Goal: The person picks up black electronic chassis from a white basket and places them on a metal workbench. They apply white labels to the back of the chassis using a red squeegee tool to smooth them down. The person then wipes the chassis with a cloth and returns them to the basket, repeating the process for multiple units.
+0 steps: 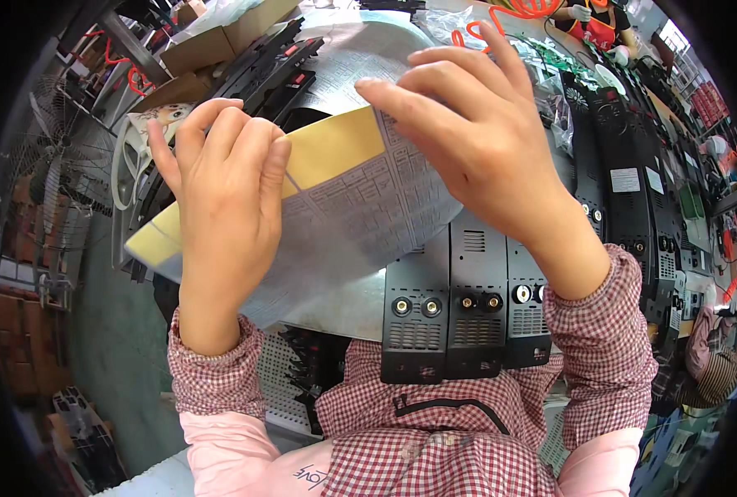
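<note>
Head: hands [219, 199] hold label sheet [360, 199]; units [455, 306] beneath.

A curved sheet of silver labels [360, 207] on yellow backing, printed in a fine grid, is held up tilted, its yellow edge showing along the top left.

Glossy paper label sheet [360, 199] with yellow backing, matt black plastic units [451, 306], checked cloth sleeves [600, 348].

an electronics factory: rows of black device units [633, 207].
</note>
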`<state>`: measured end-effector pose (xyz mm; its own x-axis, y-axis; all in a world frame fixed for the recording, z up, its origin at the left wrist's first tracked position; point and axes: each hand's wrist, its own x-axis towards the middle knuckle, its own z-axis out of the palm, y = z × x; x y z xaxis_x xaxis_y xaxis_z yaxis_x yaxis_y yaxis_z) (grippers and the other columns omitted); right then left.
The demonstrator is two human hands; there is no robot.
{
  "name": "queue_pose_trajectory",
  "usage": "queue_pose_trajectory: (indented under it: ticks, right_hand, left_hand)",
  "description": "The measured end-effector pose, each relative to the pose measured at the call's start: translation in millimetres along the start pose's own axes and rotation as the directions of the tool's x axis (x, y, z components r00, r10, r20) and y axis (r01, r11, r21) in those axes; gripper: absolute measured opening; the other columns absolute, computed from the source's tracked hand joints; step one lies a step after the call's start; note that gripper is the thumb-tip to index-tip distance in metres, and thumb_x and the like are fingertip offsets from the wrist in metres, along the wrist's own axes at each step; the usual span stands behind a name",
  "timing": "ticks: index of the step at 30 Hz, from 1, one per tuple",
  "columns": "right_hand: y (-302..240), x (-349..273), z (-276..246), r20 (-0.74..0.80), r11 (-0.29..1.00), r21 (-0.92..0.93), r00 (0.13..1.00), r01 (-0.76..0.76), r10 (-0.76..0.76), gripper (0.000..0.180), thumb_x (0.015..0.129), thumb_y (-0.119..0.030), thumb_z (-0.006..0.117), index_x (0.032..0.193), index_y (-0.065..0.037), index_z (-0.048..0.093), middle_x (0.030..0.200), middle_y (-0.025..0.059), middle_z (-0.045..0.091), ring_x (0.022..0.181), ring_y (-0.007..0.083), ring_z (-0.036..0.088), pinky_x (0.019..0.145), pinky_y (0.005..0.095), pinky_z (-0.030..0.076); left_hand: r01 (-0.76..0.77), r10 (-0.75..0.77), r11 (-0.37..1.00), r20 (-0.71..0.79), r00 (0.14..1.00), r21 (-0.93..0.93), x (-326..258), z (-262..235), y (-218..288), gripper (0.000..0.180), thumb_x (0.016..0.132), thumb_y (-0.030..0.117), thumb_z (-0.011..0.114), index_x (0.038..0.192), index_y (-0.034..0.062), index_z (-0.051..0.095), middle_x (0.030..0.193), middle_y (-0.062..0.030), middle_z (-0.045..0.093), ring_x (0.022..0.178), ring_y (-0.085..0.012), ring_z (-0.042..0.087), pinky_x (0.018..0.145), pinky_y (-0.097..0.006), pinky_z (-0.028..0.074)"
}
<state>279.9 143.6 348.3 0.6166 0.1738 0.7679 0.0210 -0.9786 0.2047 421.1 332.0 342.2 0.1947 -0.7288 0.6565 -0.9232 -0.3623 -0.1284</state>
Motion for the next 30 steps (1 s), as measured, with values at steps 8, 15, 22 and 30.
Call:
queue_pose_trajectory:
  ticks: [8, 15, 22, 30]
  right_hand:
    - [6.8, -39.2, 10.0, -0.151, 0.993, 0.113, 0.988, 0.042, -0.025, 0.029, 0.068, -0.005, 0.072, 0.096, -0.014, 0.073, 0.105, 0.0032, 0.071, 0.104, 0.0252, 0.066, 0.108, 0.0517, 0.039]
    - [13.0, -68.4, 2.3, -0.1, 0.905, 0.4, 0.975, -0.146, 0.201, 0.015, 0.084, -0.003, 0.068, 0.097, -0.006, 0.061, 0.118, 0.0127, 0.066, 0.121, 0.0317, 0.057, 0.113, 0.0509, 0.032]
    - [27.6, -120.3, -15.4, 0.248, 0.366, 0.732, 0.725, -0.575, 0.643, 0.011, 0.097, -0.003, 0.057, 0.108, -0.001, 0.055, 0.1, 0.0056, 0.061, 0.098, 0.0135, 0.059, 0.097, 0.031, 0.044]
    - [31.4, -145.5, 5.7, 0.483, 0.381, 0.623, 0.72, -0.683, 0.498, 0.008, 0.094, -0.001, 0.061, 0.102, 0.0, 0.061, 0.097, 0.0022, 0.059, 0.088, 0.0089, 0.058, 0.077, 0.0234, 0.048]
  left_hand:
    - [-0.007, 0.009, 0.993, 0.012, 1.0, -0.116, -1.4, 20.1, -0.6, 0.021, 0.1, 0.024, 0.053, 0.095, 0.0053, 0.063, 0.107, -0.0098, 0.061, 0.118, -0.0299, 0.05, 0.115, -0.06, 0.012]
    - [0.033, -0.033, 0.999, 0.084, 0.996, 0.006, 9.0, 46.0, -14.7, 0.023, 0.101, 0.026, 0.051, 0.098, 0.0069, 0.064, 0.108, -0.0074, 0.062, 0.12, -0.029, 0.05, 0.115, -0.061, 0.012]
    - [0.252, -0.233, 0.956, -0.134, 0.963, 0.147, 14.9, 82.3, -36.6, 0.029, 0.096, 0.026, 0.061, 0.12, 0.0098, 0.065, 0.115, -0.0081, 0.063, 0.121, -0.0242, 0.052, 0.11, -0.05, 0.029]
    - [0.58, 0.101, 0.233, 0.613, 0.784, -0.781, -6.9, 118.7, 118.3, 0.009, 0.089, 0.006, 0.069, 0.093, 0.0014, 0.063, 0.101, -0.0029, 0.057, 0.098, -0.0133, 0.055, 0.091, -0.027, 0.043]
